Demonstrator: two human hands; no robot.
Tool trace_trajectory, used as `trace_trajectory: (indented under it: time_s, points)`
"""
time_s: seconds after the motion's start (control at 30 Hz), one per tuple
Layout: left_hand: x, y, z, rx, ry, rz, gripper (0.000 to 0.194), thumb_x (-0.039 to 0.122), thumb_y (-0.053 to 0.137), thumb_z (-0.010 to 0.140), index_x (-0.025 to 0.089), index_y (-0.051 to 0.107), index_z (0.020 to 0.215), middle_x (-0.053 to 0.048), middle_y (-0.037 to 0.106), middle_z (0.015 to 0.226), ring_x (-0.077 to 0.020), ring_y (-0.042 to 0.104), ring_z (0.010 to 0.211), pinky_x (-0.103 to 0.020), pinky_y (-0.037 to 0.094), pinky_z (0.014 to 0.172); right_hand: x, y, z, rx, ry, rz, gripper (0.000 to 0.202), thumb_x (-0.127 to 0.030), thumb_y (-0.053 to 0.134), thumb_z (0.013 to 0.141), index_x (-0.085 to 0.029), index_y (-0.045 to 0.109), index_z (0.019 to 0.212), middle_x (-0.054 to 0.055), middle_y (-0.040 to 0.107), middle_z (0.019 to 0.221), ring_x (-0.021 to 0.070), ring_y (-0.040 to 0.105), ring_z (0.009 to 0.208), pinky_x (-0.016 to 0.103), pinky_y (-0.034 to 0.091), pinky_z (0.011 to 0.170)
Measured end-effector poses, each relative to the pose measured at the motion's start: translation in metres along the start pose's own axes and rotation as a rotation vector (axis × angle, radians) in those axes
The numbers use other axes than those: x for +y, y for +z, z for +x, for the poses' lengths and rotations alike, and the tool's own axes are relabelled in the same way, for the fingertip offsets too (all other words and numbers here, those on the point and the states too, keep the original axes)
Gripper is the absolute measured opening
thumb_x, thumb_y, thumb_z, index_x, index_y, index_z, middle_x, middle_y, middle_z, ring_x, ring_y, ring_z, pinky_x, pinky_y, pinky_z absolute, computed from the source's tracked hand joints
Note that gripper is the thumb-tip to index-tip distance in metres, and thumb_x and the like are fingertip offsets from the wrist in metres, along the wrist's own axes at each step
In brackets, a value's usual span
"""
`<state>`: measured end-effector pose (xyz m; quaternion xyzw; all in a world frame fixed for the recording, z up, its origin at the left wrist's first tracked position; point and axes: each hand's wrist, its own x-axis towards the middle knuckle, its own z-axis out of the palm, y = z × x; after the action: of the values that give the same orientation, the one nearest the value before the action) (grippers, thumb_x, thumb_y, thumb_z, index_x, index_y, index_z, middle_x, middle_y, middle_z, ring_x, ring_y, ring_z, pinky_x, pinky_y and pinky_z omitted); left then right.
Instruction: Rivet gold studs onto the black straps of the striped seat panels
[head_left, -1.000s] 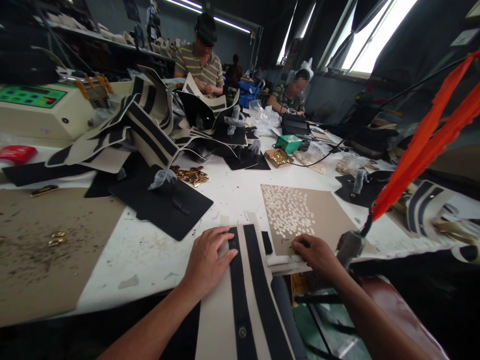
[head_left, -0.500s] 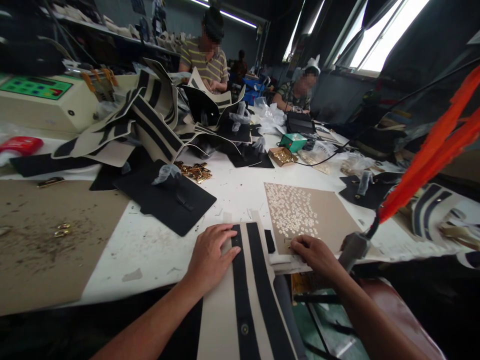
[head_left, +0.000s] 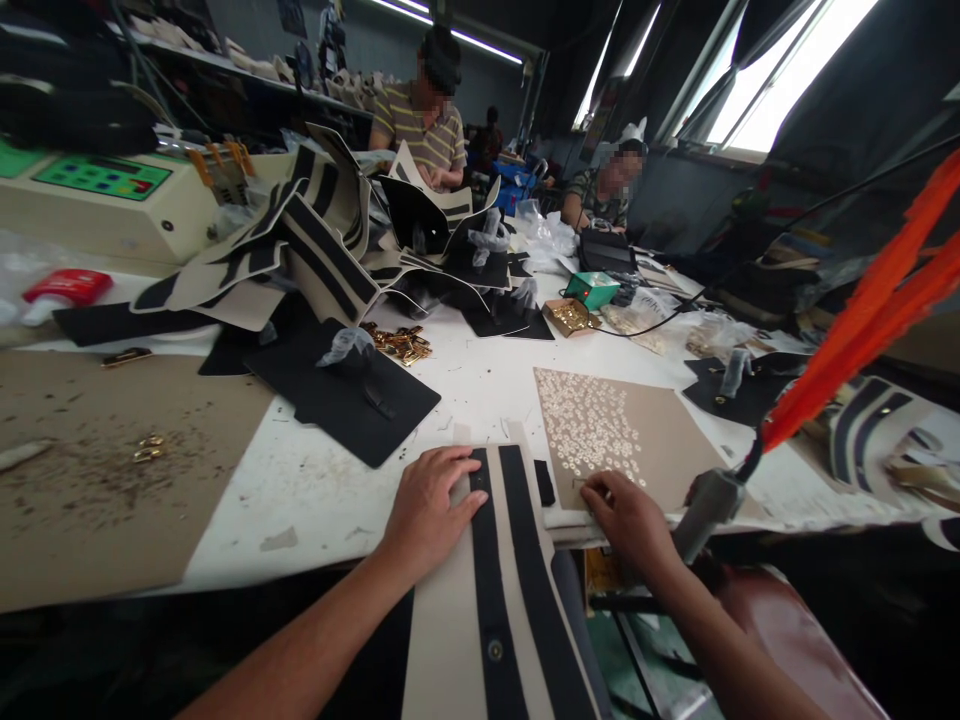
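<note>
A beige panel with two black stripes point(head_left: 512, 570) runs from the table edge down toward me, with a round metal piece point(head_left: 495, 650) on its left stripe. My left hand point(head_left: 435, 505) lies on the panel's upper left, fingers apart, thumb and fingertips near a small hole in the stripe. On the right, my right hand point(head_left: 624, 510) has its thumb and fingers together at the near edge of a beige sheet point(head_left: 675, 440). What it pinches, if anything, is too small to make out. Many small pale rings point(head_left: 589, 420) cover that sheet's left part.
Black panels point(head_left: 352, 390), gold hardware point(head_left: 405, 343) and a pile of striped pieces point(head_left: 322, 250) lie beyond my left hand. A grey tool with orange strands point(head_left: 709, 510) stands right of my right hand. Two people point(head_left: 424, 120) sit across the table; another is farther back.
The whole view has shifted slightly, so the scene sits a little farther right. Both hands stay in nearly the same places on the panel and sheet.
</note>
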<state>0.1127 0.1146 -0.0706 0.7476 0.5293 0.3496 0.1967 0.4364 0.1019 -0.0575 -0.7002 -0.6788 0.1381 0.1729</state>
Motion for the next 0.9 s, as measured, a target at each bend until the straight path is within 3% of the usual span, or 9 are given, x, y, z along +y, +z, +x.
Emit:
trace_trajectory:
  time_s: [0.27, 0.43, 0.6, 0.9]
  points:
    - [0.000, 0.000, -0.001, 0.016, 0.001, -0.011, 0.032, 0.024, 0.076, 0.086, 0.028, 0.072, 0.118, -0.004, 0.069, 0.136, -0.0301, 0.061, 0.128, -0.053, 0.046, 0.110, 0.009, -0.010, -0.014, -0.144, -0.178, -0.044, 0.030, -0.043, 0.047, 0.103, -0.027, 0.072, 0.103, 0.005, 0.069, 0.101, 0.0243, 0.069, 0.092, 0.036, 0.051, 0.086]
    - [0.000, 0.000, -0.001, 0.001, 0.000, -0.014, 0.031, 0.025, 0.076, 0.087, 0.027, 0.072, 0.118, -0.005, 0.069, 0.136, -0.0302, 0.060, 0.128, -0.054, 0.046, 0.109, 0.018, -0.008, -0.025, -0.087, -0.187, 0.099, 0.029, -0.044, 0.052, 0.102, -0.027, 0.075, 0.109, 0.007, 0.071, 0.105, 0.0251, 0.069, 0.098, 0.038, 0.052, 0.092]
    - [0.000, 0.000, -0.001, 0.005, 0.003, -0.002, 0.030, 0.025, 0.075, 0.088, 0.027, 0.072, 0.118, -0.005, 0.069, 0.136, -0.0303, 0.060, 0.128, -0.053, 0.047, 0.109, 0.022, -0.009, -0.026, -0.102, -0.148, 0.201, 0.025, -0.044, 0.065, 0.094, -0.026, 0.078, 0.105, 0.005, 0.070, 0.095, 0.0243, 0.068, 0.088, 0.038, 0.055, 0.084]
    - [-0.001, 0.001, -0.001, -0.003, -0.002, -0.006, 0.030, 0.026, 0.075, 0.088, 0.028, 0.072, 0.117, -0.005, 0.068, 0.137, -0.0311, 0.059, 0.129, -0.054, 0.046, 0.109, 0.023, -0.007, -0.033, -0.085, -0.172, 0.160, 0.020, -0.042, 0.062, 0.096, -0.028, 0.075, 0.097, 0.005, 0.070, 0.097, 0.0251, 0.069, 0.094, 0.037, 0.054, 0.087]
